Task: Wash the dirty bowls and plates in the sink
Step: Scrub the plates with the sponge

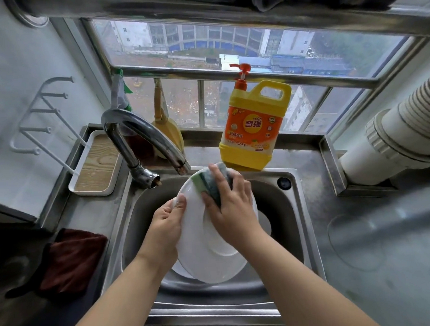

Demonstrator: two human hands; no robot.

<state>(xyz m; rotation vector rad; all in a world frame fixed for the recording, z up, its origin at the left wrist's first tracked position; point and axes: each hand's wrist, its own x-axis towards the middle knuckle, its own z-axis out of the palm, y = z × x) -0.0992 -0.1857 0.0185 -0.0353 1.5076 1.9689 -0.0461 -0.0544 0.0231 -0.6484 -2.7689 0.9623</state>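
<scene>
Sink (288,210): steel basin; more white crockery lies under the held plate.
Plate (200,237): large, white, tilted above the sink; it looks rigid, breakable and likely slick when soapy, so the rim is the safest hold.
Left hand (166,220): fingers curled round the plate's left rim, thumb on its face.
Right hand (232,209): closed on the sponge, pressing it to the plate's upper part.
Sponge (210,181): green and dark, soft, compressible.
</scene>
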